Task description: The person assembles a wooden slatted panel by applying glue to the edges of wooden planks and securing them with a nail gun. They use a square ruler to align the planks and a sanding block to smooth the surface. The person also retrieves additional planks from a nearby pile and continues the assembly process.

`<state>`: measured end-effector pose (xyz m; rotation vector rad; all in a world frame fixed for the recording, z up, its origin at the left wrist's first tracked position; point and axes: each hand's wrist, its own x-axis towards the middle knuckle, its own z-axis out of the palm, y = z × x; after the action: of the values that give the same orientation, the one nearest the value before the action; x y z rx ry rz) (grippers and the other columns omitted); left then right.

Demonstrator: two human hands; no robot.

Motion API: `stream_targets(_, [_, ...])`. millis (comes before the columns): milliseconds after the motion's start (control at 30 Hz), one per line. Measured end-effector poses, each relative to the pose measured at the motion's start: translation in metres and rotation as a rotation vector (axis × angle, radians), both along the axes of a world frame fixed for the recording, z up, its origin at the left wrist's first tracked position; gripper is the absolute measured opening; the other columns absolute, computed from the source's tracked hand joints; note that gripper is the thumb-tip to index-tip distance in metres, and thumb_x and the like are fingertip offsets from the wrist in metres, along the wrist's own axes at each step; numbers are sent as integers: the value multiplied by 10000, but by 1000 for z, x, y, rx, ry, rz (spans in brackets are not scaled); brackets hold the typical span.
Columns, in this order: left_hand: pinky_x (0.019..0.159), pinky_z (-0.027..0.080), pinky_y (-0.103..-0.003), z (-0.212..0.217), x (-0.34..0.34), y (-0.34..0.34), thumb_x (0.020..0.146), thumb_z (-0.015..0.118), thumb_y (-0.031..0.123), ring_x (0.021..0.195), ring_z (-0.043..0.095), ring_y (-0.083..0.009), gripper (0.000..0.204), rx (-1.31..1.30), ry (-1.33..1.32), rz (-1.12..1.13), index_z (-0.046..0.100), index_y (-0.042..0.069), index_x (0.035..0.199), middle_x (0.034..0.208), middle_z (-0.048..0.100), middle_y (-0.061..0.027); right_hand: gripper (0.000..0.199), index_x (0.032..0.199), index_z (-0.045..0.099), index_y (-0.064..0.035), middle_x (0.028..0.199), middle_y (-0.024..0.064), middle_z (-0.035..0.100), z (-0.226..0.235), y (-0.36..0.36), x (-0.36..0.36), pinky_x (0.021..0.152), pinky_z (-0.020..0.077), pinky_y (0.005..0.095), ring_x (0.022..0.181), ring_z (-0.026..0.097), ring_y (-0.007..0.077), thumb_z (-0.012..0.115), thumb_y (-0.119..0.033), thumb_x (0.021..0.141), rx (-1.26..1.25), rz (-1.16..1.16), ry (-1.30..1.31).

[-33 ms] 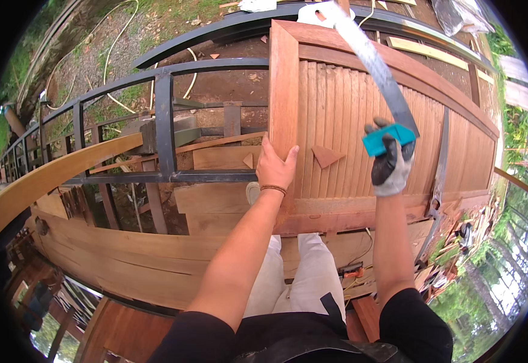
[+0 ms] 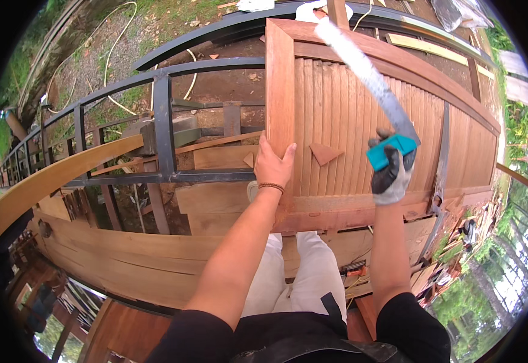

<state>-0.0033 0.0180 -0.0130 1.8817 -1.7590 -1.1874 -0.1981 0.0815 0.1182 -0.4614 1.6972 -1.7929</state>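
A brown wooden slatted door lies before me. My bare left hand, with a bracelet at the wrist, grips its left stile, thumb on the face and fingers at the outer edge. In its grey and black glove, my right hand is closed round the teal handle of a try square. The long metal blade slants up and left over the slats, its tip near the door's far rail. Between my hands a small angular wood offcut rests on the slats. A handsaw lies across the door, right of the glove.
A dark metal frame stretches off to the left, with a curved-looking timber across it. Wide planks lie near my legs. An orange-and-black power tool sits by my right leg, and scrap wood is piled at right.
The door's near left part appears slightly further left, my left hand with it. My right hand and the try square have dropped a little toward me, and the blade tip sits lower.
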Motion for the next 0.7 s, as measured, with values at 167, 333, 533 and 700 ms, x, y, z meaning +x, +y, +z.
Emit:
stream_targets(167, [942, 451, -422, -5, -2, 5, 792, 722, 395, 1123, 562, -403, 811, -1, 7, -2, 350, -32, 1372, 1233, 555, -280, 541, 1310, 400, -75, 922, 109, 582, 2, 76, 29, 663, 468, 275, 742, 550, 182, 602, -252, 840, 18, -70, -84])
stream_targets(333, [930, 452, -443, -8, -7, -4, 827, 679, 383, 1113, 560, -419, 763, -41, 38, -11, 339, -17, 1380, 1211, 572, -271, 673, 1367, 418, -58, 1013, 143, 542, -29, 102, 37, 744, 496, 385, 825, 561, 241, 663, -126, 743, 129, 551, 692])
stream_targets(533, [952, 452, -415, -16, -3, -4, 832, 687, 316, 1114, 579, -382, 667, -103, 125, -10, 409, -14, 1340, 1205, 587, -258, 719, 1355, 456, -182, 1149, 156, 572, -79, 133, 59, 886, 484, 425, 1025, 590, 327, 738, -254, 698, 472, 1107, 1000])
stream_targets(700, [953, 449, -341, -23, -1, -9, 824, 717, 305, 1118, 602, -278, 653, -88, 177, 26, 448, -29, 1316, 1204, 612, -213, 551, 1294, 470, -113, 1018, 129, 647, -85, 125, 51, 891, 453, 435, 989, 601, 320, 640, -126, 769, 412, 944, 695])
